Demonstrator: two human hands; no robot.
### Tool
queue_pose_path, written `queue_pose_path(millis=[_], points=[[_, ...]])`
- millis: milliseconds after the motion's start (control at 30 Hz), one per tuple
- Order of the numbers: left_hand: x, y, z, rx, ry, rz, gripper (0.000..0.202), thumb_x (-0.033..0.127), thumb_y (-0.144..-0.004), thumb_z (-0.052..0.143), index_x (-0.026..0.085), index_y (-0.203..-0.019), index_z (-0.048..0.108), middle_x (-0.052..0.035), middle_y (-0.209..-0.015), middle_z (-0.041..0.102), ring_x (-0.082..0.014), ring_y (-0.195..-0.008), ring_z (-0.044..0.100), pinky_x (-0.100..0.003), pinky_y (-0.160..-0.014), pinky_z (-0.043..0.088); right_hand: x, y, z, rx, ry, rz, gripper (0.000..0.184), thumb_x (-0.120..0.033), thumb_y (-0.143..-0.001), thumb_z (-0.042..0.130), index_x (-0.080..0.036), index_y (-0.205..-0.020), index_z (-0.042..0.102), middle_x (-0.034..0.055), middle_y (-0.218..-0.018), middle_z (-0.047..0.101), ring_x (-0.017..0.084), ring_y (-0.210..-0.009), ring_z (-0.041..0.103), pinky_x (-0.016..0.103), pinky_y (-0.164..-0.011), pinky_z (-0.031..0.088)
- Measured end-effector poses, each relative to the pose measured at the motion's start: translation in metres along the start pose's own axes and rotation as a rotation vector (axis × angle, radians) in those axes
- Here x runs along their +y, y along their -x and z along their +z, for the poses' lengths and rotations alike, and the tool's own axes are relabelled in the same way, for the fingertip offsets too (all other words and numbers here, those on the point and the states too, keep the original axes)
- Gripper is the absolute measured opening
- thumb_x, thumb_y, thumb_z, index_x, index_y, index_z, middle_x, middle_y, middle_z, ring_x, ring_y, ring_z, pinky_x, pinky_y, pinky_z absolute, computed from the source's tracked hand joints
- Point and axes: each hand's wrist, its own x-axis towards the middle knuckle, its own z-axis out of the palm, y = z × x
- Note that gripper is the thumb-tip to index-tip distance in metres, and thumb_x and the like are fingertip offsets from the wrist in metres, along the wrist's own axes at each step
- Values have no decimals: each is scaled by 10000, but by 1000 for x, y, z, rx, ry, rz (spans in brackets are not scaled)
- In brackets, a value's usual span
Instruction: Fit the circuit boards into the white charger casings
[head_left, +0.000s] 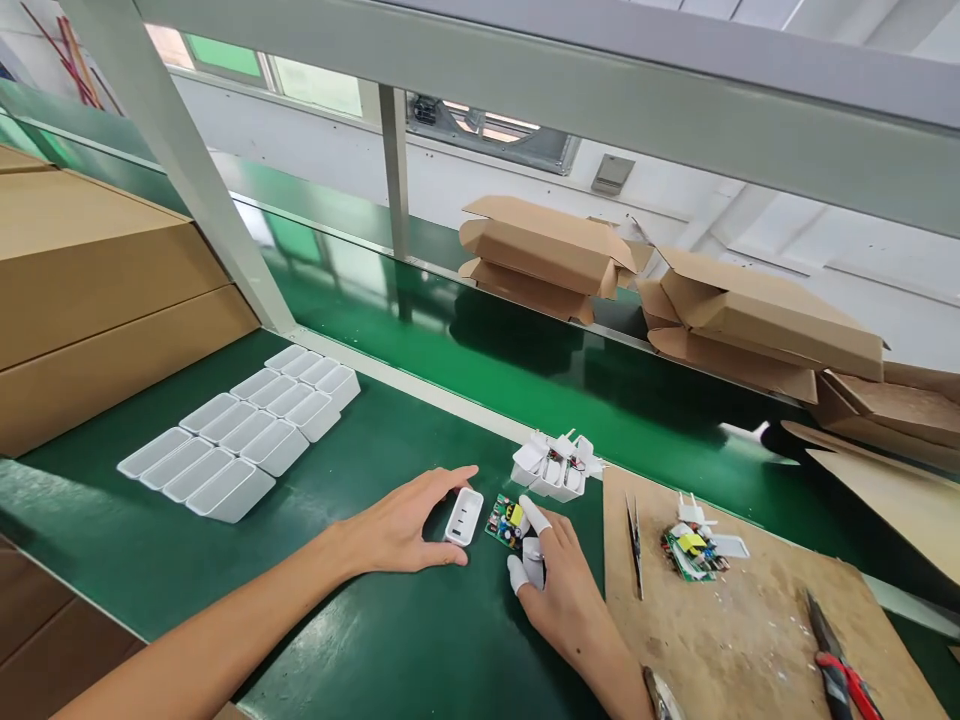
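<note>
My left hand [405, 525] curves its thumb and index finger around the ends of a small white charger case [464, 517], open side up on the green table. My right hand [559, 590] wears white finger cots on thumb and index finger. It holds a circuit board [507, 521] with a yellow component, and a white plug part [533, 562] sits between the same fingers. Board and case are apart, with a narrow gap between them. Just beyond my right hand stands a cluster of white charger cases [553, 466] with boards and plug pins showing.
Rows of white cases [247, 430] lie at left beside large cardboard boxes [97, 300]. A wooden board [720, 640] at right carries tweezers [635, 545], another charger assembly [694, 545] and red-handled pliers [836, 660]. Opened cartons [765, 310] stand behind the green belt [435, 350].
</note>
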Motion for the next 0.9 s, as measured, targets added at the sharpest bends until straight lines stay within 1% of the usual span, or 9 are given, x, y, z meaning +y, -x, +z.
queue_pose_path(millis=[67,167,367,467,600,667,767,900], points=[[1,-1,1,-4,10,10,944,424,-817,839,310,-1597,321,-107,-1389,636,-287,-1197,652,-465,-1083,522,3,-1,0,-10,1,0,648,-170,-849,535,-172,-1496,493,155,-1298,665,320,-1224,629,534,-1048,563],[4,-3,2,-4,36,36,955,443,-816,838,295,-1602,315,-118,-1396,631,-302,-1234,638,-485,-1105,505,8,-2,-2,-3,-34,61,621,-196,-843,562,-195,-1464,540,135,-1238,683,294,-1142,672,498,-1005,594],[12,-7,8,-37,27,1,1045,511,-763,869,277,-1612,305,-138,-1438,610,-360,-1306,594,-570,-1149,455,10,-3,0,77,-51,147,655,-232,-783,608,-228,-1437,577,113,-1326,655,287,-1167,664,463,-1021,586],[13,-7,10,-60,27,10,1024,472,-788,855,259,-1616,291,-148,-1433,612,-359,-1294,594,-560,-1116,485,5,-3,2,103,-83,217,655,-240,-781,613,-229,-1434,579,103,-1308,656,259,-1049,690,437,-954,613],[8,-7,13,-41,62,20,1008,433,-798,851,264,-1617,289,-153,-1445,602,-364,-1326,579,-554,-1113,488,0,-5,-2,101,-122,262,638,-237,-791,620,-210,-1428,590,104,-1258,666,227,-911,709,427,-893,627],[5,-8,13,-37,73,19,990,418,-808,839,256,-1616,290,-157,-1456,595,-363,-1352,565,-555,-1130,476,-1,-6,-5,84,-121,261,641,-232,-791,621,-212,-1432,594,100,-1242,669,232,-922,717,436,-912,621],[1,-10,13,-22,66,8,961,405,-820,820,238,-1611,300,-162,-1478,577,-358,-1372,551,-558,-1153,459,0,-10,-8,59,-104,229,649,-215,-782,621,-205,-1431,602,105,-1244,671,256,-1014,715,460,-980,594],[-2,-15,13,22,70,-5,941,415,-823,807,235,-1605,314,-152,-1456,590,-331,-1316,595,-526,-1134,487,4,-16,-8,36,-85,152,664,-155,-750,627,-206,-1411,620,113,-1285,671,281,-1148,683,482,-1062,549]])
